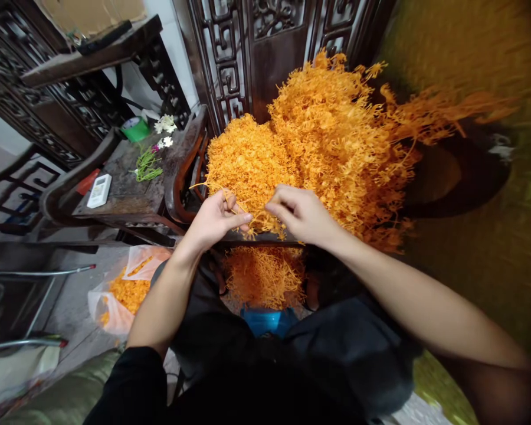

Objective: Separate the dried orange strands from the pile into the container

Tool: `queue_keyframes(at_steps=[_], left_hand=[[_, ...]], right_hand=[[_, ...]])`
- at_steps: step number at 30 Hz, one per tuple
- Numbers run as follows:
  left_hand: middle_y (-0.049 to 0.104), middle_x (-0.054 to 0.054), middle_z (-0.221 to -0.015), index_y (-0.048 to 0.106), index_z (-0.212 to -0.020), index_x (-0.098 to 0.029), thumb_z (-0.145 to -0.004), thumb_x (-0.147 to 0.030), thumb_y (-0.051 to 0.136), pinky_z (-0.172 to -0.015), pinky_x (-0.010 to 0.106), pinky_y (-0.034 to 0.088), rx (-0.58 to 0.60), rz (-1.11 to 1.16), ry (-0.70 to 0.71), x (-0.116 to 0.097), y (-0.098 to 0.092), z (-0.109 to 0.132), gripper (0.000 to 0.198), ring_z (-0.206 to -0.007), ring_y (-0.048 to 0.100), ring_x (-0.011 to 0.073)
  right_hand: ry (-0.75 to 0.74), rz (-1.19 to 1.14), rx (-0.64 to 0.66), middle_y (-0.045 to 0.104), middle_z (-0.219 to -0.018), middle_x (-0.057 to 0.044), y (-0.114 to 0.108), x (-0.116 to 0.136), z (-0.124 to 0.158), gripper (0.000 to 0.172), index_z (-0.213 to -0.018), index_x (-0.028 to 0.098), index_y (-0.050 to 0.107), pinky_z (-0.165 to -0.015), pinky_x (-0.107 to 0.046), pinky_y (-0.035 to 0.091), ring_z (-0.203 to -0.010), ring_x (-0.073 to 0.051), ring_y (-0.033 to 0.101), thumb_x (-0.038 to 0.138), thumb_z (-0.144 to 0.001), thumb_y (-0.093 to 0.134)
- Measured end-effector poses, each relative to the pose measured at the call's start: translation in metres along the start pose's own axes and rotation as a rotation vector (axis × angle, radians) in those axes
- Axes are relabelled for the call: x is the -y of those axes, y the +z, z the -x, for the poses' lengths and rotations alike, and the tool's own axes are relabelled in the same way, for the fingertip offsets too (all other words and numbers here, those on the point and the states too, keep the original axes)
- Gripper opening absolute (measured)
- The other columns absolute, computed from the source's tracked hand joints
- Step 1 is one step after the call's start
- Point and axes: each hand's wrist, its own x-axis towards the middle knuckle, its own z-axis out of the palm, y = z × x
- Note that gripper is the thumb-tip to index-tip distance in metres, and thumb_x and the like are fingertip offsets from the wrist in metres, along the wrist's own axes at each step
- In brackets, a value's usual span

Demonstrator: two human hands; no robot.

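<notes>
In front of me rises a big heap of orange dyed flower sprigs, fine and branching. At its left end lies a denser mound of short orange flower pieces. My left hand is closed on a thin orange sprig, whose stem sticks out to the left past the fingers. My right hand sits just right of it, thumb and fingers pinched together; what lies in that pinch is too small to make out. Small orange pieces show between and below the two hands.
Between my knees, a blue container is topped with bare orange stems. Left on the floor lies a plastic bag of orange pieces. A carved wooden chair holds a white remote, green tape, green stems and white flowers.
</notes>
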Motion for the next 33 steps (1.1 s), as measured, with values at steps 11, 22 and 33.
queue_keyframes(at_steps=[11, 22, 33], left_hand=[[0.061, -0.007, -0.067, 0.038, -0.077, -0.021, -0.063, -0.022, 0.095, -0.051, 0.021, 0.047, -0.098, 0.078, 0.011, 0.002, -0.011, 0.001, 0.058, -0.049, 0.065, 0.0095], [0.061, -0.008, -0.061, 0.037, -0.074, -0.021, -0.061, -0.017, 0.092, -0.05, 0.019, 0.044, -0.283, 0.148, 0.095, -0.004, -0.017, 0.002, 0.057, -0.046, 0.06, 0.0073], [0.058, -0.008, -0.063, 0.033, -0.074, -0.022, -0.066, -0.021, 0.09, -0.053, 0.021, 0.044, -0.307, 0.219, 0.185, -0.008, -0.011, 0.004, 0.058, -0.049, 0.056, 0.0062]], right_hand=[[0.334, -0.6, -0.004, 0.063, -0.082, -0.002, -0.006, -0.014, -0.006, 0.018, -0.099, 0.02, 0.066, -0.058, -0.029, 0.044, -0.065, -0.012, 0.054, 0.036, -0.092, 0.071], [0.209, -0.094, 0.224, 0.046, -0.06, 0.002, 0.003, -0.005, 0.0, 0.055, -0.069, 0.02, 0.057, -0.056, -0.03, 0.032, -0.058, -0.013, 0.041, 0.07, -0.093, 0.059], [0.406, -0.686, 0.218, 0.05, -0.068, 0.004, 0.008, -0.006, 0.004, 0.044, -0.107, 0.019, 0.065, -0.046, -0.028, 0.027, -0.051, -0.01, 0.034, 0.061, -0.094, 0.062]])
